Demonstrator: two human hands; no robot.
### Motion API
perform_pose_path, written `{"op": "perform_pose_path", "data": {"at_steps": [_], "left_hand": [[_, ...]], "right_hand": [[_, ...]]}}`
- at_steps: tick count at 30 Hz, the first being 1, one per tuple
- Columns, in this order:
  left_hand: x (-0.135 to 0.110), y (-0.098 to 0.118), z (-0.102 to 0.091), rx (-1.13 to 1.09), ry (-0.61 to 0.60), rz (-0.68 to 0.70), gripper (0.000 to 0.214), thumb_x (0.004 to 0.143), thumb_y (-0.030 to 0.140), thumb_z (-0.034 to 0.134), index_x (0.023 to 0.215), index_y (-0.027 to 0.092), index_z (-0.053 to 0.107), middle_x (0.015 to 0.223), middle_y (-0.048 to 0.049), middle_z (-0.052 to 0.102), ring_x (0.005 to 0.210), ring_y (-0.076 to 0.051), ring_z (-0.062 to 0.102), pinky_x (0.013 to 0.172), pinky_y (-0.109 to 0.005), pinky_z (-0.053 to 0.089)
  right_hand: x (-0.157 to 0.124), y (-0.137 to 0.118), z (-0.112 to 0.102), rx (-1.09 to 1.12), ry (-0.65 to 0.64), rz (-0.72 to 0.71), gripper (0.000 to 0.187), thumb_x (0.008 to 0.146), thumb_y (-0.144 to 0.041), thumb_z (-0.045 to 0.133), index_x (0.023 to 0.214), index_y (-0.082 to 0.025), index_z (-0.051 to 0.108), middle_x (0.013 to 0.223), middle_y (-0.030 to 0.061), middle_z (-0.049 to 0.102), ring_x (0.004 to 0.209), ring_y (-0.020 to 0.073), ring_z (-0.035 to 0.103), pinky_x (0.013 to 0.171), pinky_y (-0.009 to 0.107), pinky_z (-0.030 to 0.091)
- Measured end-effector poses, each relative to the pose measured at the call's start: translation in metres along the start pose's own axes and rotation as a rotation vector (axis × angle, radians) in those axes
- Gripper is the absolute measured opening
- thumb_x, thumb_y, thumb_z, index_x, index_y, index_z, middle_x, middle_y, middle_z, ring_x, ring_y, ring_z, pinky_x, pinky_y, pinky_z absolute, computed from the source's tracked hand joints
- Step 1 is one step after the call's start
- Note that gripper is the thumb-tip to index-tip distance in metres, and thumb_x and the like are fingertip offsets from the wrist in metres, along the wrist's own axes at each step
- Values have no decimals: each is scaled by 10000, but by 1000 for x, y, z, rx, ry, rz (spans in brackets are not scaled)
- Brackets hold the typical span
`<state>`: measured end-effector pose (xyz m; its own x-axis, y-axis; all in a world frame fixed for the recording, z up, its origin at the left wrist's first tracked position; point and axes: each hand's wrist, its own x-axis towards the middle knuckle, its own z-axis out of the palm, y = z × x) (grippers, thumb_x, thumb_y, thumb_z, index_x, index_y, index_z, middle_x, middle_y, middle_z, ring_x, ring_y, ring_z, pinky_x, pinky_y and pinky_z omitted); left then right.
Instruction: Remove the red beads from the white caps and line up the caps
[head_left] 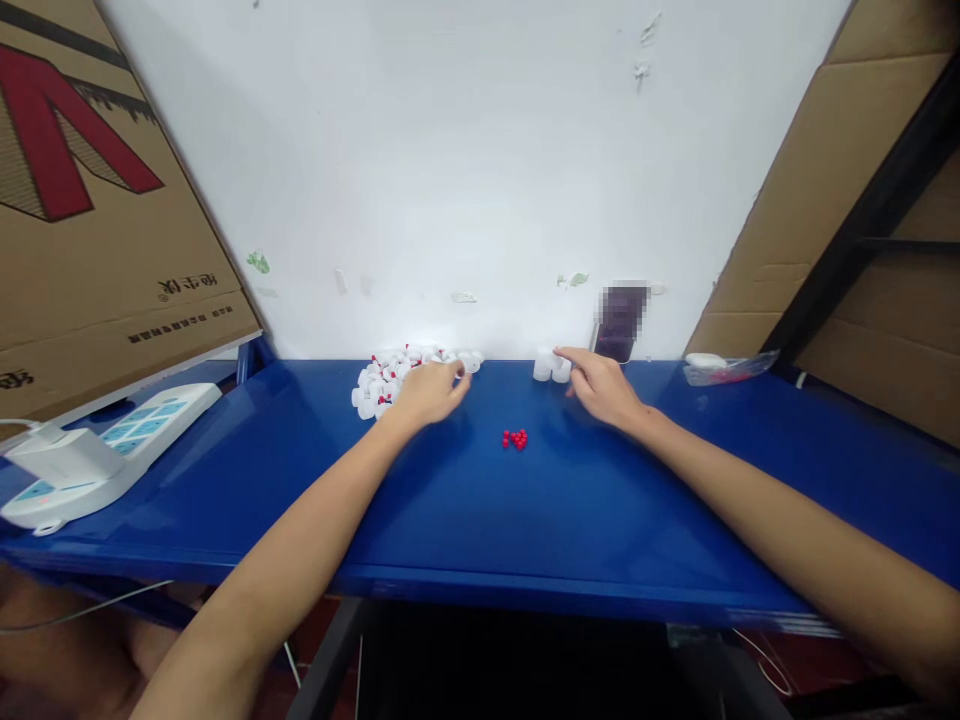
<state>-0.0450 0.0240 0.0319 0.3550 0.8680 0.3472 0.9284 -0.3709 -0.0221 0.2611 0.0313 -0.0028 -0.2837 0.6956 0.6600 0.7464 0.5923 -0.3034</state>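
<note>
My left hand (431, 392) is at the right side of a pile of small white plastic pieces with red parts (379, 383). Its thumb and index finger curve apart beside a white piece (471, 361) at the pile's edge, and I see nothing held between them. My right hand (604, 388) has its index finger stretched out to the top of some white cylindrical pieces (543, 366) near the wall. Its other fingers bend lower down and are partly hidden. Several small red pieces (516, 439) lie in a loose cluster on the blue table (480, 510), between and nearer than both hands.
A phone (619, 325) leans against the white wall (480, 180) behind my right hand. At the right lies a clear plastic bag (731, 370) with red bits. A white power strip (161, 415) with a plugged-in adapter sits on the left, below a large cardboard box (112, 250).
</note>
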Motion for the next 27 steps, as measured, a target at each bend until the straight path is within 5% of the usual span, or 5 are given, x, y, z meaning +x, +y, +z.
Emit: {"op": "perform_pose_path", "data": {"at_steps": [5, 12, 19, 27], "left_hand": [[2, -38, -18, 127, 76, -238, 436, 981, 389, 310, 1120, 179, 666, 1105, -145, 696, 990, -305, 668, 794, -382, 506], [1, -57, -26, 118, -150, -366, 495, 951, 482, 322, 1100, 176, 682, 1097, -175, 708, 1026, -343, 668, 810, -418, 515], [-2, -58, -36, 123, -381, -185, 574, 929, 573, 371, 1329, 210, 564, 1202, -153, 694, 1148, -359, 620, 905, -456, 490], [1, -58, -20, 81, -425, -27, 553, 886, 530, 497, 1352, 236, 551, 1120, -115, 722, 1085, -309, 647, 902, -395, 488]], "right_hand": [[1, 9, -1, -69, 61, 39, 469, 895, -132, 397, 1291, -120, 646, 1334, 125, 655, 1152, 271, 669, 1033, 423, 518], [1, 17, 3, -200, 61, 83, 562, 887, -144, 418, 1435, -64, 517, 1495, 168, 504, 1365, 295, 501, 1149, 448, 414], [-1, 13, 1, -276, -12, 149, 574, 896, -179, 430, 1462, -102, 491, 1514, 134, 490, 1346, 319, 517, 1116, 487, 451], [0, 10, -1, -279, 23, 139, 584, 894, -193, 440, 1472, -118, 479, 1519, 121, 488, 1345, 313, 520, 1102, 482, 465]]}}
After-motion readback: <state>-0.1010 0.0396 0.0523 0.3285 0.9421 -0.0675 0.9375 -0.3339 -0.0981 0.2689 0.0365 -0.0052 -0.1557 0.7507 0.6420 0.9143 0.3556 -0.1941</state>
